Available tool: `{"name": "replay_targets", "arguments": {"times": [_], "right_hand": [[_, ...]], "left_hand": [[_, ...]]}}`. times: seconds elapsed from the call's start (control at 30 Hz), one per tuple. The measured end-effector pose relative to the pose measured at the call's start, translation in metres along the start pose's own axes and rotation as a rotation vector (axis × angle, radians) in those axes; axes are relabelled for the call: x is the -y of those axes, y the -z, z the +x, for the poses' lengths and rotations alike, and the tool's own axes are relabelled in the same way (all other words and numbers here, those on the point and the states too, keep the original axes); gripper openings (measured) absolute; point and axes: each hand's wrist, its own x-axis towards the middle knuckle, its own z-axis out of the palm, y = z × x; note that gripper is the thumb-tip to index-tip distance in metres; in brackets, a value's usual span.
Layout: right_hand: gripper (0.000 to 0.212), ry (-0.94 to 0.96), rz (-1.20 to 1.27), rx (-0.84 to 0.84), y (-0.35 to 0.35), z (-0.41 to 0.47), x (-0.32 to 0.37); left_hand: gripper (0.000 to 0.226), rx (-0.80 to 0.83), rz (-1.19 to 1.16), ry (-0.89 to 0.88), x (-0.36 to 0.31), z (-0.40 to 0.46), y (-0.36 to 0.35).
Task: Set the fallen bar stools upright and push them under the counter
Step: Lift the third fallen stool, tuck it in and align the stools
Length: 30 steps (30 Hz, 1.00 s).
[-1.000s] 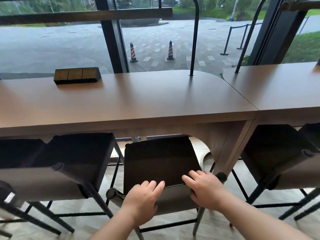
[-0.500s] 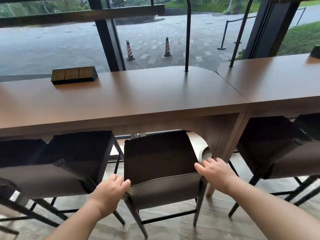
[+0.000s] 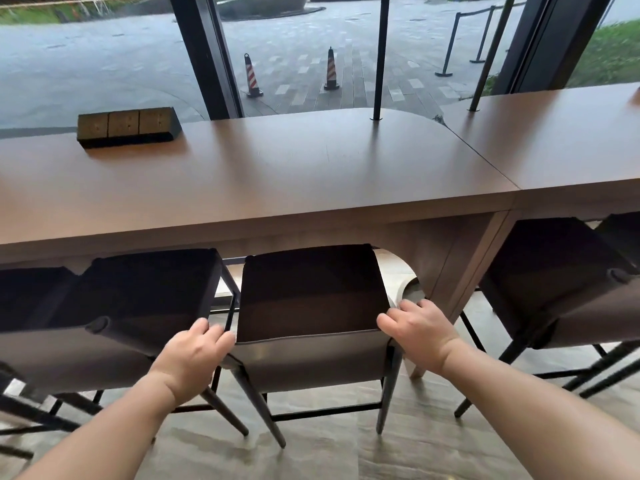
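Smooth wood counter [image 3: 311, 174] — metal-legged stool [image 3: 311, 306]

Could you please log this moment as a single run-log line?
stage: pushing in | left hand: on left corner of middle stool | right hand: on right corner | stool: upright, partly under counter

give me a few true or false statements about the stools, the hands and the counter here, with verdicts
1. The middle stool stands upright. True.
2. The left hand and right hand hold the stool's backrest at its two ends. True.
3. A laptop lies on the counter. False: only a dark socket block sits there.
4. The neighbouring left stool lies fallen on the floor. False: it stands upright.
5. The middle stool's seat is partly under the counter edge. True.
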Motion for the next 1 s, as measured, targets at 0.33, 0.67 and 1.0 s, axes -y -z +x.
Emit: {"name": "replay_targets", "arguments": {"times": [0.33,0.67,1.0], "right_hand": [[0.039,-0.090,-0.058,0.002,-0.021,0.015,-0.043],[0.040,-0.243,-0.013,0.318,-0.029,0.021,-0.038],[0.051,-0.104,0.255,0.147,0.001,0.062,0.051]], "left_hand": [[0.054,-0.055,-0.067,-0.015,-0.002,0.053,-0.027],[0.058,-0.007,-0.113,0.048,-0.004,0.056,-0.030],[0.059,0.065,-0.272,0.240,0.005,0.020,-0.003]]}}
